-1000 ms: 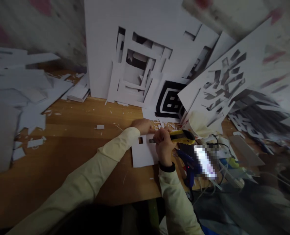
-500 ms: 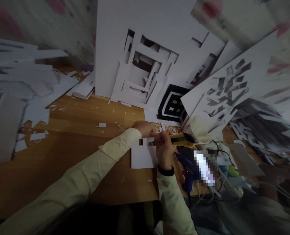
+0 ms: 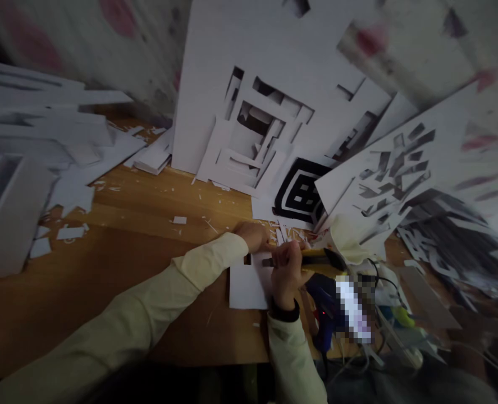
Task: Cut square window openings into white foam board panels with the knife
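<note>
A small white board piece [image 3: 249,289] with a square cut-out lies flat on the wooden table. My left hand [image 3: 252,237] is at its far edge, fingers bent down against it; the fingertips are partly hidden. Close beside it on the right, my right hand [image 3: 286,275] is wrapped round a yellow and black utility knife [image 3: 322,259]. The knife's handle points right, and its metal tip shows left of my fingers, over the board. The blade's contact with the board cannot be made out.
Upright white boards with cut-outs [image 3: 206,56] stand behind, near a black-and-white pattern sheet [image 3: 301,191]. White offcuts [image 3: 72,199] lie on the left. A blue glue gun [image 3: 324,320], a lit phone [image 3: 353,308], cables and a pale cup [image 3: 345,235] crowd the right.
The view has tilted, so everything sits slightly lower in the picture. The knife in my right hand has turned a little; both hands remain at the board piece.
</note>
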Tool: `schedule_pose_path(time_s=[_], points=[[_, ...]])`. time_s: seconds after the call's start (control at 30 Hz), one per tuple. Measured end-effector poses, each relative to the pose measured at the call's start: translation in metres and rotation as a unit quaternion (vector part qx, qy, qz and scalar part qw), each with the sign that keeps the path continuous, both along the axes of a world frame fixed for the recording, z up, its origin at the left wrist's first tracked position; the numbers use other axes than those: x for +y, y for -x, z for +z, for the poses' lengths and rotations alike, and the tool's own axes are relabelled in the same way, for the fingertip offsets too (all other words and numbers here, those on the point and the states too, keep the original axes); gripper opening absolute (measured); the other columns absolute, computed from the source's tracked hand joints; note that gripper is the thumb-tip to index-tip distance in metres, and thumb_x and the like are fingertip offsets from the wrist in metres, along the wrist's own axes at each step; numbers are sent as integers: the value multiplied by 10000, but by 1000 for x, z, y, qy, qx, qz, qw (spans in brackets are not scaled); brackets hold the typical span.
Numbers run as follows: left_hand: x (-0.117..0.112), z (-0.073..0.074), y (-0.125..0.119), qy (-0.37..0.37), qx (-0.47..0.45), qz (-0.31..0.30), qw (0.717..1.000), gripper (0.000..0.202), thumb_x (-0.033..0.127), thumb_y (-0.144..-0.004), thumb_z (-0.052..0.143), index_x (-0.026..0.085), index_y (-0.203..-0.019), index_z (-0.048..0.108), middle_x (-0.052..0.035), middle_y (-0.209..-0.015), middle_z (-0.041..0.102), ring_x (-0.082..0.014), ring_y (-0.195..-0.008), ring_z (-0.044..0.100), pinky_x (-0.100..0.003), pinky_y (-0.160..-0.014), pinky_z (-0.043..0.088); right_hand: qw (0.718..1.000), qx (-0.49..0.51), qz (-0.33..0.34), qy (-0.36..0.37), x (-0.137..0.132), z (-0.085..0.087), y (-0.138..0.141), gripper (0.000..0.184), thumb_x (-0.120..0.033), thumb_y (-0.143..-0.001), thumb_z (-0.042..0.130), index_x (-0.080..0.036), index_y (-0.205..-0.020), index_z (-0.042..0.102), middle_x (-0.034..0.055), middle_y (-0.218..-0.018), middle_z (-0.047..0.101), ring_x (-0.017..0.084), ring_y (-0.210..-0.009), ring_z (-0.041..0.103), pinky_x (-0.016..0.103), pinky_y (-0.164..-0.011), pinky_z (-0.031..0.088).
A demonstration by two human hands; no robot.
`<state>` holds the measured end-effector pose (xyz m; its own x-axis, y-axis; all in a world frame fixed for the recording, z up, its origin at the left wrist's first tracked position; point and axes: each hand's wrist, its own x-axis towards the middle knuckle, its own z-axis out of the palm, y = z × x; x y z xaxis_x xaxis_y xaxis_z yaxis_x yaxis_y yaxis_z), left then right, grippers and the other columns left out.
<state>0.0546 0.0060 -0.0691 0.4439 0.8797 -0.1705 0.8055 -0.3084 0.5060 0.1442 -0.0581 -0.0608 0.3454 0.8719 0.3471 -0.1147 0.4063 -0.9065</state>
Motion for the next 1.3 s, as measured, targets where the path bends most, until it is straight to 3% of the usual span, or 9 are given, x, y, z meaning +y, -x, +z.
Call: schedule_pose_path(time_s=[0.2,0.27,0.47,0.57,0.67,0.8,0.93,1.17,1.3], points=[[-2,-9,-3,-25,-10,-9,1000,604,746,-825,569,202,-926,812,-152,-1032,778,-328,-997,717,-383,-809,534,968,25,-63,-241,2,31,-21,381,-221,-865,482,-212,-561,253,-85,-456,231,64,-374,180,205,-396,237],[0,-11,-3,-32,-12,-11,999,633,767,-819,557,205,-965,809,-156,-1057,775,-330,-1005,716,-381,-797,530,962,9,-79,-260,5,33,-30,359,-211,-872,425,-218,-550,268,-68,-459,220,79,-365,187,226,-392,241],[6,-14,2,-31,-18,-38,999,533,717,-837,585,234,-888,804,-119,-1017,783,-301,-968,710,-344,-733,486,955,-76,-159,-237,17,14,-36,279,-371,-889,349,-255,-672,480,18,-604,483,208,-549,541,403,-579,483],[8,-10,8,-32,-7,-63,997,438,666,-829,638,256,-786,786,-68,-942,787,-255,-890,702,-309,-685,446,953,-123,-221,-167,21,9,-32,456,-512,-923,218,-245,-765,553,60,-707,531,253,-684,597,424,-640,487],[8,6,21,-27,20,-76,997,443,647,-830,651,239,-689,751,-41,-836,769,-221,-809,679,-292,-654,415,970,-98,-211,-70,21,8,-29,582,-636,-907,178,-228,-805,580,57,-723,534,213,-600,538,346,-508,408],[2,39,40,-77,45,-3,996,317,543,-845,701,239,-903,770,-29,-1011,766,-204,-942,669,-265,-758,430,991,-21,-134,-23,17,5,-26,512,-626,-920,289,-213,-829,578,0,-705,520,128,-489,416,272,-453,312],[-31,56,45,-112,118,106,981,455,483,-940,595,83,-1140,680,-218,-1193,690,-331,-1089,639,-375,-875,457,991,-69,-118,-8,12,3,-21,388,-563,-956,424,-224,-1049,589,5,-863,558,141,-695,516,279,-650,441],[-120,19,1,-85,179,130,972,718,662,-849,624,89,-1280,581,-237,-1273,635,-375,-1159,603,-475,-962,489,991,-107,-76,-23,9,-6,-22,396,-502,-981,483,-222,-1237,597,57,-1057,642,192,-982,603,351,-891,470],[-134,1,-15,-70,192,137,969,915,694,-827,611,64,-1464,424,-324,-1570,352,-445,-1443,360,-655,-1129,319,995,-84,-49,-9,16,-12,-23,387,-506,-974,492,-196,-1142,653,66,-1107,675,193,-1040,613,349,-939,469]])
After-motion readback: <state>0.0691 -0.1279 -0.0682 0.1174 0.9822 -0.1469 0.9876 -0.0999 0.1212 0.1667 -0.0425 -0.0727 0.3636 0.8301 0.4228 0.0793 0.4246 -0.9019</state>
